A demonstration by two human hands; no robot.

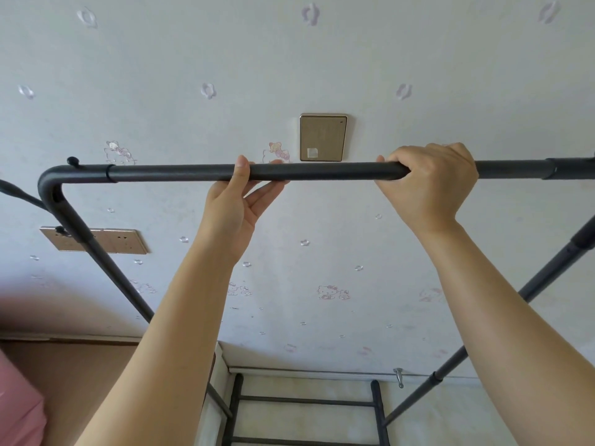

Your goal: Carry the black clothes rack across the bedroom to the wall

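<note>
The black clothes rack [328,171] fills the view, its top bar running level across the middle. Its left corner bends down into a side pole, and another pole slants down at the right. My left hand [238,201] is on the bar from below, thumb over the front and fingers loosely hooked behind it. My right hand [428,185] is wrapped firmly over the bar to the right. The rack's bottom rungs [306,402] show low between my forearms. The wall [322,252] with cartoon-cat wallpaper stands close behind the rack.
A gold switch plate [323,137] is on the wall just above the bar. A socket plate [96,241] sits lower left behind the side pole. A pink bed edge [19,410] is at bottom left, with a wooden panel [64,365] beside it. A small metal hook [399,376] sits at the baseboard.
</note>
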